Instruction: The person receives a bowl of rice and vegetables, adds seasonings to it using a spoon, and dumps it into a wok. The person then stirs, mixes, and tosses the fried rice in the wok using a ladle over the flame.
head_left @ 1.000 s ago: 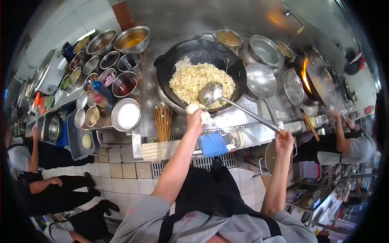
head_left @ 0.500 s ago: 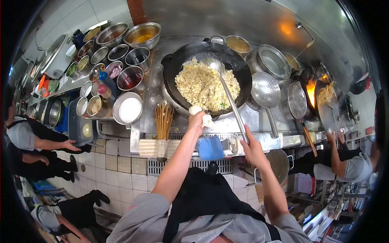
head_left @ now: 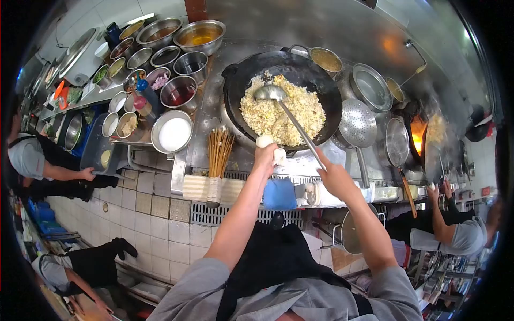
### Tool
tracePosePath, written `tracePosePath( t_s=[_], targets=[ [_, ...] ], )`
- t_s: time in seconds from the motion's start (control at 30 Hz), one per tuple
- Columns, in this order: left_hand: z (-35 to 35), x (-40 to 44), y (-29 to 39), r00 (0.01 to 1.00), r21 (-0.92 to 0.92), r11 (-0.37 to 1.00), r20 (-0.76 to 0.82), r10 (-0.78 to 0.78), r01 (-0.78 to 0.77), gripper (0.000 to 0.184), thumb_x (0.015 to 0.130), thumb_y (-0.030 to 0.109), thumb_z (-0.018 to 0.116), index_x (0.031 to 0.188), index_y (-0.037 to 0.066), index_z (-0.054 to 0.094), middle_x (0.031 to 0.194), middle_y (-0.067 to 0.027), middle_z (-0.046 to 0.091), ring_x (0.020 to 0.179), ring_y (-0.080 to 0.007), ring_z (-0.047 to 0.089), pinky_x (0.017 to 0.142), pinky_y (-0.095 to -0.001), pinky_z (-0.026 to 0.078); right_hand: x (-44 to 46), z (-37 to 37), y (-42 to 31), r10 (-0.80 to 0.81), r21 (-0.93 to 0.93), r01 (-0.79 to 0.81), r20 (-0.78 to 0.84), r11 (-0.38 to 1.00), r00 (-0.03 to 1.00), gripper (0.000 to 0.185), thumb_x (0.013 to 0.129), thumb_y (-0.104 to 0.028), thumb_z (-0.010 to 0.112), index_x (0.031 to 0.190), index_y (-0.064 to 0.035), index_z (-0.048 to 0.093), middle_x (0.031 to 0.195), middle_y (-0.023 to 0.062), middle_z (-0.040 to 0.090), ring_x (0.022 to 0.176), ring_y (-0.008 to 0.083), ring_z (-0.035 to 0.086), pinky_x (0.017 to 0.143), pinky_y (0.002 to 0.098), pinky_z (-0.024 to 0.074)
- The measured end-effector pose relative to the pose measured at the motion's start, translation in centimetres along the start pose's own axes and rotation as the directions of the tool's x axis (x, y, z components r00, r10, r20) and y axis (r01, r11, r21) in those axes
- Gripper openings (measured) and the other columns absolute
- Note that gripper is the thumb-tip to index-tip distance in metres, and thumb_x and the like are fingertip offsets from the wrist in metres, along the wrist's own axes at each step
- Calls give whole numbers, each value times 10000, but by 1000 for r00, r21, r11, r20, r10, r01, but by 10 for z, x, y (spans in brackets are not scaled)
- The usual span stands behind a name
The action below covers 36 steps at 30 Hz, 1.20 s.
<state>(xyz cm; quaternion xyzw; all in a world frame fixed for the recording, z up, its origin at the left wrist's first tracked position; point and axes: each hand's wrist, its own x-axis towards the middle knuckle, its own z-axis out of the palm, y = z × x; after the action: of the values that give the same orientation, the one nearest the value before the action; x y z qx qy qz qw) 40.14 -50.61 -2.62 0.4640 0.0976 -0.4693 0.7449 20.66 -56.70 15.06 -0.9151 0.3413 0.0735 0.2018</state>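
Note:
A large black wok (head_left: 231,88) holds a heap of fried rice (head_left: 300,109) with yellow egg bits. My left hand (head_left: 264,159) is closed around a bunched white cloth (head_left: 279,156) at the wok's near rim; the grip hides whatever handle lies under it. In my right hand (head_left: 338,176) is the long handle of a metal ladle (head_left: 295,122). The ladle's bowl rests against the far left part of the rice, rounded back upward. Near my hands, a folded blue cloth (head_left: 279,193) lies on the stove's front edge.
Left of the wok are a bamboo brush (head_left: 218,155), a bowl of white seasoning (head_left: 172,131) and several sauce bowls. At right lie a perforated skimmer (head_left: 357,123) and a wire strainer (head_left: 397,142). A co-worker (head_left: 455,230) stands by a flaming burner (head_left: 418,131); another person's hand touches a grey tub (head_left: 96,142).
The ladle's bowl has moved left over the rice, and the heap has shifted. My left hand stays at the wok's rim. At left, a co-worker's hand has reached the grey tub.

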Motion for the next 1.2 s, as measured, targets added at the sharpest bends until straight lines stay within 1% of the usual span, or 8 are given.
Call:
tracePosePath(
  t_s=[0.17,0.33,0.43,0.53,0.73,0.83,0.97,1.2],
  targets=[
    [4,-12,9,998,21,998,-4,-64,64,140,768,33,596,899,-16,588,757,-125,647,610,-231,664,461,-366,542,22,-16,-20,85,363,-68,-31,929,996,587,917,-158,535,1459,-217,318,783,278,627,705,446,601,680,485,463],
    [0,-4,1,999,20,999,-18,-35,35,146,767,46,607,903,-5,589,765,-111,648,620,-228,664,472,-373,540,-92,-39,12,43,184,-42,-2,982,999,591,912,-139,534,1459,-216,324,746,303,612,739,464,612,675,501,465],
    [0,-8,4,998,18,998,-5,-67,68,139,764,49,616,896,11,592,762,-105,645,635,-226,666,486,-388,544,-69,-27,-1,146,46,-154,133,987,980,606,910,-145,521,1467,-227,297,764,319,608,771,474,609,716,535,460],
    [2,-12,6,999,-2,999,15,-51,51,132,762,57,608,888,22,591,754,-103,638,630,-230,662,496,-386,546,-5,8,3,129,53,-131,35,990,991,638,916,-156,506,1477,-287,232,760,287,614,754,476,605,719,548,464],
    [4,-12,6,999,11,999,-3,-37,37,137,760,54,607,889,9,589,758,-104,640,634,-225,668,472,-378,544,-38,-1,5,183,-73,-180,36,981,982,628,905,-137,503,1476,-191,249,738,280,620,733,466,610,696,545,478],
    [2,-12,7,999,36,998,17,-48,48,134,765,57,611,889,9,589,766,-105,642,644,-225,671,480,-383,550,-37,4,19,205,-86,-205,-9,975,979,650,914,-133,498,1484,-278,222,719,297,608,702,473,605,685,542,467],
    [2,-12,6,998,26,998,22,-53,53,185,767,64,618,941,21,571,771,-103,641,650,-226,670,485,-393,555,17,-25,7,162,219,-150,-35,964,986,598,902,-142,533,1458,-171,314,751,291,617,740,461,607,700,516,462],
    [-3,-4,0,999,-21,999,7,-34,34,141,765,12,589,902,26,561,766,-93,622,647,-223,663,509,-378,553,-77,-36,11,270,-32,-271,-13,962,963,615,894,-114,540,1455,-251,326,744,292,609,743,468,602,687,516,463]
  ],
)
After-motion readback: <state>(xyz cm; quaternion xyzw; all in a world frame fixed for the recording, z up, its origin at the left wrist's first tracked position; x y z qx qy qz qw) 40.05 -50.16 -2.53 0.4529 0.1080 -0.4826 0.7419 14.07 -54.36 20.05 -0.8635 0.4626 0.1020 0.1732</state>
